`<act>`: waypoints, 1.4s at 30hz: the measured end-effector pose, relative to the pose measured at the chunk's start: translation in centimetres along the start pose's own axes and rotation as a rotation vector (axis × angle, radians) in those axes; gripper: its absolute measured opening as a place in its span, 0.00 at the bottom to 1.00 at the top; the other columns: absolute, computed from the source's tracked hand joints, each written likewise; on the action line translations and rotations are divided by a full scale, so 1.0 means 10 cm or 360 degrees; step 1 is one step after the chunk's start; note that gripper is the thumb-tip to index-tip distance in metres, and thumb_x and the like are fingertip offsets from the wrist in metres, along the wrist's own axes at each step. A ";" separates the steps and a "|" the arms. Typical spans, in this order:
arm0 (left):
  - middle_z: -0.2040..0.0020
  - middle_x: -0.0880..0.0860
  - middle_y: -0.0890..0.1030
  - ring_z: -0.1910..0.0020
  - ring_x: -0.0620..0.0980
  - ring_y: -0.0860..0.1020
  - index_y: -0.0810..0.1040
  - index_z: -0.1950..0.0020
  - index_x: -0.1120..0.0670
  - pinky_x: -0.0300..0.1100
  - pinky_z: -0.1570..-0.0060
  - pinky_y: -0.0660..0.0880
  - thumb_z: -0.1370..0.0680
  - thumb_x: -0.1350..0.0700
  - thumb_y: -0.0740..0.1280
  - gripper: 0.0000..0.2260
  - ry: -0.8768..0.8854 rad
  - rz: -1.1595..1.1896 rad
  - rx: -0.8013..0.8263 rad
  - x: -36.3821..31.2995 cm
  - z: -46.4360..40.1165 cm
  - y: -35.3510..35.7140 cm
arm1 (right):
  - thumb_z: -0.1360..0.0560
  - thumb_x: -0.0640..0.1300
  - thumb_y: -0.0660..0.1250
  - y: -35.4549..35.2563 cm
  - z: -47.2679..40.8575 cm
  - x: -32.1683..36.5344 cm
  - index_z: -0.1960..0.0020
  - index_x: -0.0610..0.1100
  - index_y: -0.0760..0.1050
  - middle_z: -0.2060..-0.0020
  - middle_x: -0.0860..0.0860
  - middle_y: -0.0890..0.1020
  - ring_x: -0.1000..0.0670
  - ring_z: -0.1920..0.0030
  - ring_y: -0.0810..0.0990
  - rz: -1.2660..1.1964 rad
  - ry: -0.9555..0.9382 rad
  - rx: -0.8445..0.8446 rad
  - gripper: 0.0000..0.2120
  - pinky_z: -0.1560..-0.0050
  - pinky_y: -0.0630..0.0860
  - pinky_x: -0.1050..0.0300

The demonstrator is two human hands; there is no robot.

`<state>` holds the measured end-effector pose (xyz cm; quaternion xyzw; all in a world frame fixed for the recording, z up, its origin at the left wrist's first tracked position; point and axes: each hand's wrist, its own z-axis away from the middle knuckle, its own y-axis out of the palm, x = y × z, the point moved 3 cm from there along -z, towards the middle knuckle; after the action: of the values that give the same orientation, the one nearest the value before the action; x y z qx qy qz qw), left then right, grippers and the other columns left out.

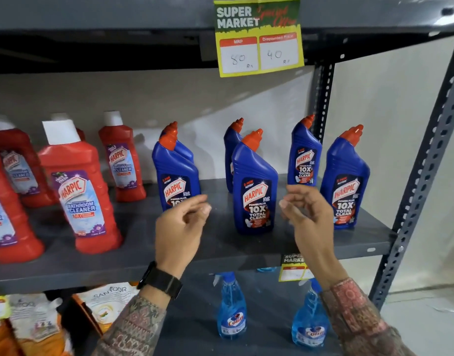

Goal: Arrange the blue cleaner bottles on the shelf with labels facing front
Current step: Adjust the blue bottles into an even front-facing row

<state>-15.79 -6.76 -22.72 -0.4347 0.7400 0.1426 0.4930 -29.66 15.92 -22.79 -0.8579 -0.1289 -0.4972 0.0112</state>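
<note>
Near the shelf's front edge the left hand (178, 232) and right hand (306, 217) hover with fingers loosely curled, holding nothing, either side of the middle blue Harpic bottle (254, 186), other blue Harpic bottles (345, 181) standing upright farther back on the grey shelf (220, 247).

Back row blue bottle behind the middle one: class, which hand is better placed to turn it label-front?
Left. The left hand hovers empty nearer that back bottle; the right hand would cross the middle bottle.
</note>
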 end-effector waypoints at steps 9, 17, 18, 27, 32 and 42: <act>0.42 0.49 0.78 0.48 0.46 0.80 0.71 0.27 0.54 0.30 0.51 0.74 0.21 0.57 0.73 0.23 -0.0148 -0.0219 -0.0036 0.10 -0.35 -0.23 | 0.23 0.35 0.72 1.04 0.15 0.15 0.30 0.48 0.72 0.41 0.51 0.82 0.49 0.41 0.82 0.0366 0.0128 0.0706 0.23 0.42 0.82 0.53; 0.35 0.48 0.82 0.41 0.45 0.80 0.68 0.23 0.52 0.40 0.42 0.75 0.18 0.57 0.68 0.23 -0.0215 -0.0148 0.0232 0.17 -0.42 -0.28 | 0.22 0.40 0.74 1.52 -0.03 0.01 0.29 0.43 0.71 0.38 0.48 0.84 0.50 0.39 0.83 0.0681 0.0161 0.0730 0.24 0.36 0.80 0.49; 0.35 0.49 0.82 0.40 0.49 0.81 0.68 0.23 0.52 0.44 0.40 0.76 0.18 0.57 0.68 0.23 -0.0191 -0.0189 0.0213 0.15 -0.42 -0.35 | 0.22 0.40 0.74 1.57 -0.03 0.04 0.29 0.42 0.71 0.38 0.47 0.84 0.49 0.39 0.83 0.0696 0.0125 0.0711 0.24 0.37 0.80 0.51; 0.40 0.45 0.83 0.45 0.36 0.80 0.71 0.28 0.51 0.35 0.46 0.75 0.19 0.57 0.69 0.20 0.0086 -0.0351 0.0254 0.19 -0.42 -1.07 | 0.24 0.42 0.76 2.00 0.26 0.18 0.32 0.44 0.72 0.43 0.51 0.84 0.54 0.45 0.83 0.0736 -0.0053 0.0651 0.24 0.46 0.78 0.63; 0.41 0.37 0.82 0.44 0.27 0.80 0.70 0.26 0.44 0.24 0.50 0.76 0.20 0.56 0.71 0.23 -0.0039 -0.0068 0.0428 0.49 -0.33 -1.26 | 0.25 0.43 0.77 2.02 0.58 0.04 0.30 0.48 0.72 0.43 0.57 0.85 0.65 0.45 0.82 0.0571 0.0075 0.0584 0.27 0.49 0.77 0.73; 0.53 0.31 0.86 0.45 0.32 0.83 0.76 0.39 0.34 0.28 0.52 0.79 0.21 0.56 0.72 0.18 -0.0059 -0.0023 0.0307 0.40 -0.30 -1.29 | 0.27 0.42 0.79 1.96 0.50 0.13 0.31 0.49 0.74 0.50 0.65 0.82 0.72 0.49 0.80 0.0555 0.0043 0.0612 0.26 0.55 0.77 0.75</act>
<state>-8.02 -18.22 -21.95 -0.3879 0.7379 0.0751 0.5471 -20.25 -1.98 -22.06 -0.8426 -0.0711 -0.4654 0.2614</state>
